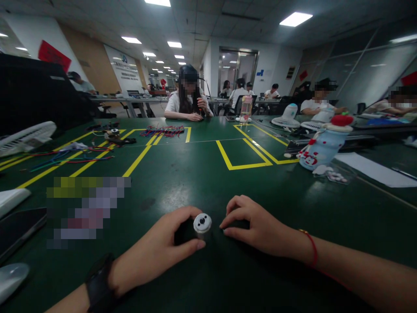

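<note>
My left hand (159, 252) is wrapped around a small dark cylinder with a round silver-white end cap (202, 224), held low over the green table (208, 174). The cap faces up and toward me and shows small dark holes. My right hand (254, 226) rests on the table just right of the cap, fingers curled down over a small dark thing that I cannot make out. A black watch sits on my left wrist and a red string on my right wrist.
Yellow tape lines (243, 152) mark boxes on the table. A snowman-shaped bottle (322, 145) lies at right beside white paper (374, 169). Coloured wires (163, 130) and parts lie at far left. A phone (19, 228) and white fan (26, 137) sit left. People sit across the table.
</note>
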Demonstrator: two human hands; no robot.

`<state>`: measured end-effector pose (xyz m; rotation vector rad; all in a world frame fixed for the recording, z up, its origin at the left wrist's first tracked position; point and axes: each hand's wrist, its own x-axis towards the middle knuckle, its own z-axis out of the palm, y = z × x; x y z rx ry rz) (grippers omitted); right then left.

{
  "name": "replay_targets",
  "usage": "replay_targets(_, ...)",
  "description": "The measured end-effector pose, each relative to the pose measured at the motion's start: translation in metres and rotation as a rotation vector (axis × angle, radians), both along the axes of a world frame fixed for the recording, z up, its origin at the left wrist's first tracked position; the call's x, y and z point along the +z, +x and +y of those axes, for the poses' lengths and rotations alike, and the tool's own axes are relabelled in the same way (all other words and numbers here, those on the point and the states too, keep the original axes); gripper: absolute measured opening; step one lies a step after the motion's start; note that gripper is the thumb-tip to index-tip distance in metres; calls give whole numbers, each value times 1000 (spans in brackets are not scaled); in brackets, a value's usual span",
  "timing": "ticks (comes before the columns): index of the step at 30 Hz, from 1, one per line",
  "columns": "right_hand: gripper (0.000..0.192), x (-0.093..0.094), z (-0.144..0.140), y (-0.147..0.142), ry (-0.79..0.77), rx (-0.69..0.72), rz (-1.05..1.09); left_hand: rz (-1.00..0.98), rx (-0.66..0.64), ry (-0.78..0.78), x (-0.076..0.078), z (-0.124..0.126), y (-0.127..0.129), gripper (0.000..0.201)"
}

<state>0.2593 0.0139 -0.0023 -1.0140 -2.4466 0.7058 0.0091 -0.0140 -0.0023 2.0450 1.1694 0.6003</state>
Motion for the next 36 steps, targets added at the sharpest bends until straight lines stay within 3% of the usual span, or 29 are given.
replay_targets(12, 17, 4, -3, -1, -7, -3, 18, 20, 13, -5, -1, 0, 0, 32)
replay_targets(16, 19, 6, 0, 1, -137, -44, 168, 23, 12, -23, -1, -1, 0, 30)
replay_targets(21, 17, 5, 15, 8, -430, -246, 517, 42, 39, -16, -2, -1, -3, 36)
replay_targets(26, 20, -2, 24, 10, -567, -341, 758, 39, 31, -16, -1, -2, -3, 36)
replay_targets(36, 30, -1, 22, 10, -572, -342, 728, 24, 29, 1, 3, -2, -2, 34)
